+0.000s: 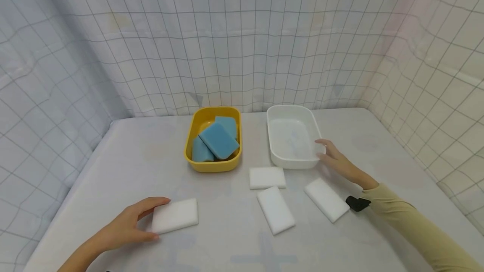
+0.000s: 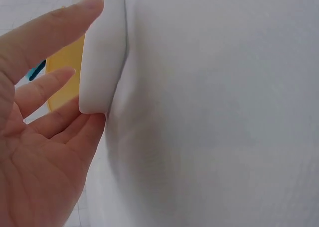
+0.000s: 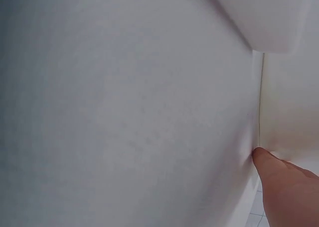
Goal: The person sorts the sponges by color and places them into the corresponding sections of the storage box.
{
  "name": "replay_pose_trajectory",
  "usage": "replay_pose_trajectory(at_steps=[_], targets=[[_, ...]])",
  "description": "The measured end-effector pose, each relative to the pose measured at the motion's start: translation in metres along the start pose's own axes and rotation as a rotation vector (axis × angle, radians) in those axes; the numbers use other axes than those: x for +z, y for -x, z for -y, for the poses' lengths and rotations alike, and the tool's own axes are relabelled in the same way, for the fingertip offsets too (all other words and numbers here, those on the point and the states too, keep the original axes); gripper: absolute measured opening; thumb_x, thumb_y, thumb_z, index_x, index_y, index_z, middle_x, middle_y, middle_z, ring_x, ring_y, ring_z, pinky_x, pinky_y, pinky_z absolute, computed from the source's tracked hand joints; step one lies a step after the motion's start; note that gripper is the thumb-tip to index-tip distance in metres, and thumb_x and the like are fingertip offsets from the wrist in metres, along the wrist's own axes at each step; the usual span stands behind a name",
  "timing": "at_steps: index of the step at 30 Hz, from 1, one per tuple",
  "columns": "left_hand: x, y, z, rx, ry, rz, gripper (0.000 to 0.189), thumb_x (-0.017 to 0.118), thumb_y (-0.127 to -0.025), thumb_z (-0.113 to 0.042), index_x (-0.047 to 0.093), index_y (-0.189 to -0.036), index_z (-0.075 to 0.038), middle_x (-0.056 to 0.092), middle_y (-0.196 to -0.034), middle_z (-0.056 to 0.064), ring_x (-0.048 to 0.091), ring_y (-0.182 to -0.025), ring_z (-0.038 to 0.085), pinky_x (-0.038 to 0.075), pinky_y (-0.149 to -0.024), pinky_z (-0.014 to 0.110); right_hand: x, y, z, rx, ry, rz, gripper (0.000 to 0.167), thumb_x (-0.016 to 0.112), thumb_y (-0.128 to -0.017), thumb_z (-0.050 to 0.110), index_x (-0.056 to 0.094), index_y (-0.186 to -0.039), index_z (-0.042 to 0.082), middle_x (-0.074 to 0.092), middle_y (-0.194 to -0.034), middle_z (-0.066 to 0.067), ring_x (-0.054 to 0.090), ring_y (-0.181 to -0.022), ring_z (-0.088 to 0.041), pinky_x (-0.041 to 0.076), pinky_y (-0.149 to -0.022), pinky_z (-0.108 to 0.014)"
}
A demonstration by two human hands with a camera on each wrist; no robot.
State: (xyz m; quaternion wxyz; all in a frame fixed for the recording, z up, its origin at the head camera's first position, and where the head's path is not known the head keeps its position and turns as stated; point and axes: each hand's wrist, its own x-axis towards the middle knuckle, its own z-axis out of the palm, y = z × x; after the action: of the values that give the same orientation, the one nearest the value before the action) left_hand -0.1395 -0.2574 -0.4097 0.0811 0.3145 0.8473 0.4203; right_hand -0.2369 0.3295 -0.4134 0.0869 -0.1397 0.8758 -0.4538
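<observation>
My left hand (image 1: 134, 226) spreads around the near end of a white sponge block (image 1: 175, 216) lying flat on the table. In the left wrist view the thumb (image 2: 55, 30) extends over the block, while the lower fingers touch its end; one fingertip stands clear of it. At the front right corner of a white plastic tray (image 1: 295, 163), my right hand (image 1: 336, 160) holds the side, with fingers over the rim. The right wrist view catches a fingertip (image 3: 259, 155) against the tray's wall; the other fingers are mostly hidden. Nothing lies inside that tray.
A yellow tray (image 1: 215, 167) with several blue sponges (image 1: 218, 139) stands at the back, left of the white one. Three more white blocks lie in front: one crosswise (image 1: 267, 178), one slanted (image 1: 276, 210), one farther right (image 1: 327, 200). Gridded curtains (image 1: 234, 32) enclose the table.
</observation>
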Motion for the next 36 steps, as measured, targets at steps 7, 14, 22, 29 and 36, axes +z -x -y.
replay_pose_trajectory(at_steps=[7,14,22,29,36], targets=[[0.003,0.0,0.006,0.053,-0.025,-0.044,0.063,0.08,-0.072,-0.017,0.053,-0.128,-0.004,0.049,-0.129,-0.02,0.038,-0.118,-0.021,0.034,-0.095,-0.003,-0.003,0.0,0.004,0.009,-0.006,0.013,0.05,0.039,-0.101,0.032,0.019,-0.145,0.017,0.007,-0.154,-0.02,0.017,-0.136,-0.041,0.03,-0.103,-0.062],[0.005,-0.003,0.008,0.079,-0.095,-0.085,0.055,0.08,-0.072,-0.019,0.059,-0.122,-0.009,0.056,-0.123,-0.017,0.043,-0.114,-0.019,0.038,-0.091,-0.002,-0.005,0.003,0.006,0.027,0.009,0.008,0.051,0.039,-0.101,0.033,0.019,-0.145,0.017,0.008,-0.154,-0.021,0.019,-0.134,-0.04,0.032,-0.101,-0.06],[0.005,-0.011,0.003,0.054,-0.169,-0.069,0.052,0.079,-0.074,-0.024,0.061,-0.121,-0.014,0.062,-0.119,0.002,0.044,-0.113,-0.019,0.043,-0.088,0.003,-0.007,0.005,0.004,0.04,0.054,0.01,0.053,0.037,-0.101,0.035,0.015,-0.146,0.018,0.01,-0.152,-0.024,0.032,-0.124,-0.037,0.038,-0.096,-0.053],[0.006,-0.017,-0.001,0.042,-0.188,-0.069,0.051,0.079,-0.074,-0.025,0.062,-0.122,-0.015,0.063,-0.119,0.004,0.045,-0.112,-0.018,0.046,-0.086,0.006,-0.007,0.006,0.002,0.052,0.062,0.005,0.051,0.036,-0.101,0.035,0.016,-0.145,0.018,0.011,-0.153,-0.024,0.032,-0.125,-0.037,0.038,-0.096,-0.051],[0.009,-0.029,-0.009,0.007,-0.232,-0.092,0.051,0.078,-0.075,-0.03,0.062,-0.122,-0.02,0.063,-0.121,0.001,0.044,-0.112,-0.018,0.048,-0.086,0.011,-0.002,0.0,0.004,0.059,0.076,0.015,0.053,0.038,-0.101,0.037,0.016,-0.146,0.018,0.022,-0.148,-0.025,0.04,-0.115,-0.035,0.041,-0.091,-0.043]])
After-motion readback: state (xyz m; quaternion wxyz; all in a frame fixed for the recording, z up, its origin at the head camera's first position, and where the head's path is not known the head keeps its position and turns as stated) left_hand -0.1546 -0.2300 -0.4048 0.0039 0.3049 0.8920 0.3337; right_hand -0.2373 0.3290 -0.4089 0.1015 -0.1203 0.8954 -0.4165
